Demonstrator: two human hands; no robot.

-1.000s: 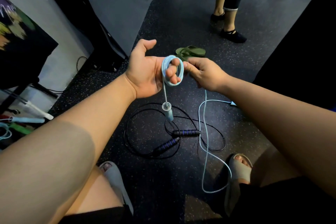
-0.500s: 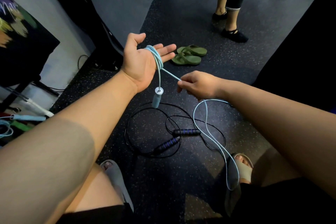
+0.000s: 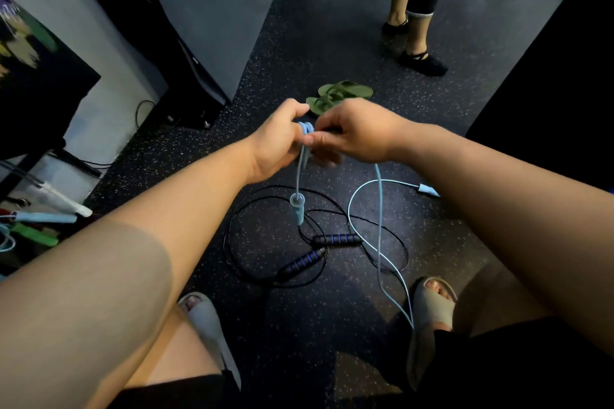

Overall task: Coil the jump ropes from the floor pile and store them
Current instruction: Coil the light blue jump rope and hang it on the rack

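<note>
A light blue jump rope (image 3: 379, 209) is partly wound around the fingers of my left hand (image 3: 277, 143). One of its handles (image 3: 297, 207) dangles below that hand. My right hand (image 3: 352, 134) pinches the rope right against the coil, and the loose cord falls from it in a long loop to the floor by my right foot. The rope's other handle (image 3: 428, 190) lies on the floor beside my right forearm. A black jump rope (image 3: 265, 206) with black-and-blue handles (image 3: 335, 239) lies tangled on the floor under my hands.
Green flip-flops (image 3: 339, 95) lie just beyond my hands. Another person's legs (image 3: 415, 10) stand farther back. More ropes and handles (image 3: 43, 217) lie at the left edge by a wall. My sandalled feet (image 3: 432, 305) flank the black rope.
My left hand has turned over and closed around the blue coil. My right hand rose from lower right to meet it, bringing another length of rope; the dangling handle swung.
</note>
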